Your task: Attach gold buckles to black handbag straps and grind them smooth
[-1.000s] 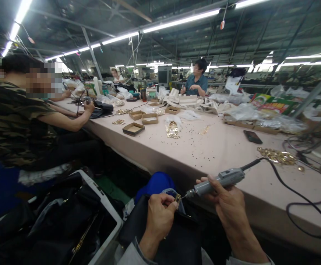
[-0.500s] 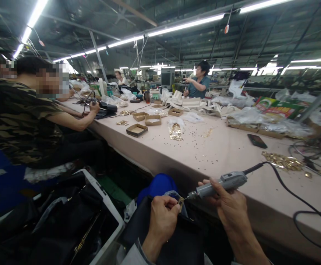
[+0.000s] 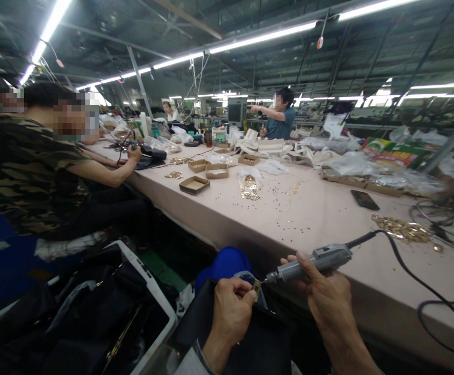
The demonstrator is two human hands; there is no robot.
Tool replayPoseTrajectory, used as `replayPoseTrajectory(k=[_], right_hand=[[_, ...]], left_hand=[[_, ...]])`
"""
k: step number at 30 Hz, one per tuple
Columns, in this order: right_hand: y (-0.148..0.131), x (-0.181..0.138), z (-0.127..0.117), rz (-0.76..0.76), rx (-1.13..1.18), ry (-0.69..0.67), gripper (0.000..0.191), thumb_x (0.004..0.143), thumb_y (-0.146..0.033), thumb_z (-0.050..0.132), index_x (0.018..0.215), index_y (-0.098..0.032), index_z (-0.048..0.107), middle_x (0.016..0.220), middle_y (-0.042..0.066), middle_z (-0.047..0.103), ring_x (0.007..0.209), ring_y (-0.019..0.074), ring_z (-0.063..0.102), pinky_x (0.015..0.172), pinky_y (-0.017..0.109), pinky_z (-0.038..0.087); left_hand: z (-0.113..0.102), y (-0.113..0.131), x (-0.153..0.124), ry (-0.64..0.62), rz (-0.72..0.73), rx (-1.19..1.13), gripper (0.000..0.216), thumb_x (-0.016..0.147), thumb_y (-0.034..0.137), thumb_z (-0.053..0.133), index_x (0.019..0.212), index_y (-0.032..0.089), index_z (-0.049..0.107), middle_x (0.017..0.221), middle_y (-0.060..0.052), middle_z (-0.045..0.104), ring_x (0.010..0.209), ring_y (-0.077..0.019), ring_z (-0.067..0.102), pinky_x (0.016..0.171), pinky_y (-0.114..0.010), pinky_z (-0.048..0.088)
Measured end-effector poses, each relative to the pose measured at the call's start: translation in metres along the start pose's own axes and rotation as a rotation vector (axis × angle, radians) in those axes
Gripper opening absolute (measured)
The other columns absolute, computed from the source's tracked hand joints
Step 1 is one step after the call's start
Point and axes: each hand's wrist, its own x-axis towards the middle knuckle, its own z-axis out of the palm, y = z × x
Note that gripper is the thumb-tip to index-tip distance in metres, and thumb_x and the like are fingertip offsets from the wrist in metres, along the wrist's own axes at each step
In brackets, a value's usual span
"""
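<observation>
My left hand is closed in a pinch on a small gold metal fitting at the top of a black bag in my lap. My right hand is wrapped round a grey electric screwdriver. The tool's tip touches the fitting. A black cord runs from the tool's back end across the pink table.
A person in a camouflage shirt works at the table to my left. Across the table a person in a blue top stretches out an arm. Cardboard trays, gold fittings, a phone and plastic bags lie on the table. A white crate with black bags stands at lower left.
My hands and the tool stay together on the fitting, almost still. The person across the table has raised and stretched an arm to the left.
</observation>
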Motion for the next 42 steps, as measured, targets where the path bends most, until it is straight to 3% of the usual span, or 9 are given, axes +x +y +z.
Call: replayPoseTrajectory(k=[13,20,25,29,35,42], right_hand=[[-0.003,-0.006,0.004,-0.013,-0.028,0.017,0.065,0.051,-0.033,0.105,0.099,-0.008,0.068,0.094,0.019,0.08,0.084,0.0436,0.079,0.069,0.054,0.072],[0.001,-0.015,0.008,-0.109,-0.033,0.038,0.063,0.055,-0.034,0.104,0.102,-0.012,0.069,0.097,0.015,0.081,0.087,0.0394,0.08,0.075,0.049,0.072],[0.01,-0.025,0.019,-0.244,0.084,0.056,0.046,0.061,-0.027,0.102,0.094,-0.014,0.072,0.098,0.01,0.081,0.088,0.0304,0.081,0.093,0.045,0.068],[0.013,-0.03,0.026,-0.26,0.203,0.007,0.043,0.063,-0.021,0.1,0.095,-0.017,0.071,0.098,0.005,0.079,0.088,0.0246,0.079,0.099,0.045,0.065],[0.012,-0.032,0.031,-0.239,0.258,-0.071,0.039,0.07,-0.026,0.097,0.095,-0.021,0.066,0.082,-0.006,0.07,0.068,0.0129,0.069,0.102,0.051,0.062],[0.013,-0.036,0.035,-0.328,0.188,-0.182,0.032,0.074,-0.025,0.093,0.089,-0.022,0.065,0.081,-0.005,0.064,0.068,0.013,0.064,0.105,0.053,0.057]], left_hand=[[-0.002,0.003,-0.001,0.005,-0.008,0.003,0.012,0.069,0.018,0.067,0.065,0.016,0.077,0.065,-0.006,0.075,0.066,-0.0228,0.067,0.062,-0.031,0.045],[-0.001,0.004,0.001,-0.003,-0.018,0.031,0.012,0.07,0.017,0.067,0.065,0.016,0.078,0.065,-0.006,0.075,0.066,-0.0231,0.068,0.063,-0.031,0.046],[0.0,0.002,0.002,-0.003,-0.023,0.034,0.012,0.07,0.017,0.068,0.066,0.016,0.079,0.066,-0.006,0.075,0.067,-0.0235,0.068,0.064,-0.031,0.046],[0.0,0.001,0.004,0.004,-0.031,0.031,0.011,0.071,0.018,0.069,0.068,0.015,0.079,0.066,-0.006,0.075,0.066,-0.023,0.067,0.064,-0.031,0.045],[0.002,0.005,0.004,0.01,-0.05,0.05,0.011,0.068,0.015,0.068,0.063,0.015,0.078,0.061,-0.004,0.071,0.062,-0.0203,0.063,0.06,-0.03,0.04],[0.005,0.004,0.006,-0.003,-0.034,0.015,0.012,0.064,0.016,0.065,0.054,0.017,0.072,0.052,0.0,0.058,0.054,-0.0156,0.048,0.055,-0.029,0.031]])
